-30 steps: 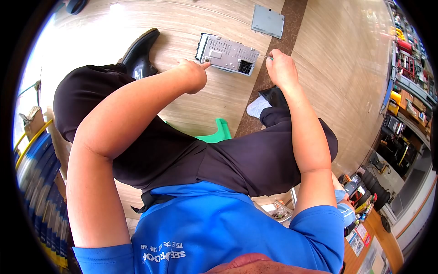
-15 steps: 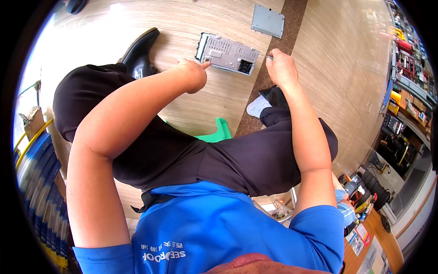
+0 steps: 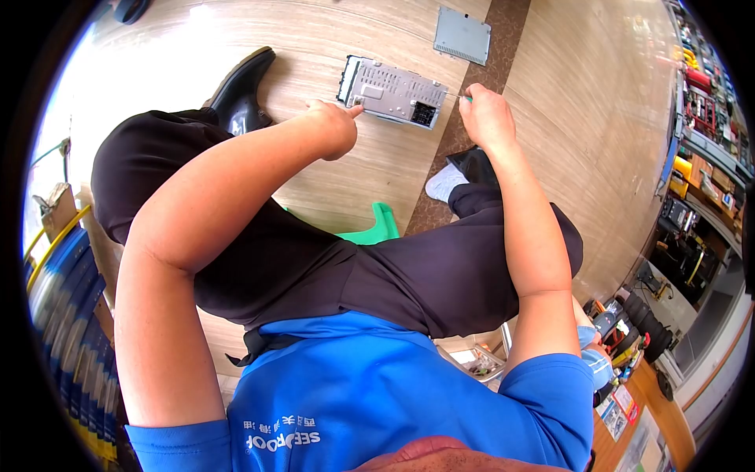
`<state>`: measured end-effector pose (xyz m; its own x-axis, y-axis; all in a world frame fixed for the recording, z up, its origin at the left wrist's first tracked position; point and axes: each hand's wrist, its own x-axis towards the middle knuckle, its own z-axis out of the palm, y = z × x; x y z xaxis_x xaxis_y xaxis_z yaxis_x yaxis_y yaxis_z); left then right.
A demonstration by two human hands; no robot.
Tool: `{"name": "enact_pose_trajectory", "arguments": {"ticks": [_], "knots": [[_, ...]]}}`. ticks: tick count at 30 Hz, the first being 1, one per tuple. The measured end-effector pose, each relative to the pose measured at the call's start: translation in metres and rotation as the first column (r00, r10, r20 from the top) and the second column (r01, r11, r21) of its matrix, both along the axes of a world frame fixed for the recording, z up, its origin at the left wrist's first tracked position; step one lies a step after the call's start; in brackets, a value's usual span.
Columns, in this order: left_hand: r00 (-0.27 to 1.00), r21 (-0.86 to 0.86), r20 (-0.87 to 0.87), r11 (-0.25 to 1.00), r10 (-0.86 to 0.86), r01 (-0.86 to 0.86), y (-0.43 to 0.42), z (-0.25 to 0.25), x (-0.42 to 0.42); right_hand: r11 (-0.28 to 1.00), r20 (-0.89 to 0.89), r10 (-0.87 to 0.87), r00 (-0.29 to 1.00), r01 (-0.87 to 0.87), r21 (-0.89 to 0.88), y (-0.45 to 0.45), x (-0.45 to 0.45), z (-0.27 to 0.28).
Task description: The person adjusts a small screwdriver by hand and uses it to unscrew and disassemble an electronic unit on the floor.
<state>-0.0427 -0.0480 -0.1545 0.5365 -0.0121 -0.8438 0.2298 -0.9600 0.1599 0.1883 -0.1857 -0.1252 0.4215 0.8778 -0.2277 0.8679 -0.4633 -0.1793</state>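
Observation:
A grey metal car stereo (image 3: pixel 393 90) lies on the floor in front of me, its vented, slotted face turned up and a black socket block at its lower right. My left hand (image 3: pixel 334 130) presses a fingertip on its lower left corner and steadies it, the other fingers bent and partly hidden. Closed around a screwdriver (image 3: pixel 467 99) with a bit of green handle showing, my right hand (image 3: pixel 487 118) is just right of the stereo. The thin shaft points left at the stereo's right end; whether the tip sits in a screw is too small to tell.
A flat grey metal cover (image 3: pixel 462 35) lies on the floor beyond the stereo. Under my legs is a green plastic stool (image 3: pixel 383 224). Shelves with tools and parts (image 3: pixel 700 189) line the right side, and blue boxes (image 3: pixel 67 315) stand at the left. Another person's arm (image 3: pixel 586 318) shows behind me.
My right hand and the screwdriver have shifted very slightly. The stereo and my left hand stay in place.

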Motion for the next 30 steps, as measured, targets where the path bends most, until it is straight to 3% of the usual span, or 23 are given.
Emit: {"name": "enact_pose_trajectory", "arguments": {"ticks": [30], "knots": [[0.998,-0.049,-0.061,0.998,0.032,-0.035,0.0014,0.0026,0.0045,0.999,0.02,0.025,0.999,-0.026,0.026,-0.0009,0.0004,-0.0009]]}}
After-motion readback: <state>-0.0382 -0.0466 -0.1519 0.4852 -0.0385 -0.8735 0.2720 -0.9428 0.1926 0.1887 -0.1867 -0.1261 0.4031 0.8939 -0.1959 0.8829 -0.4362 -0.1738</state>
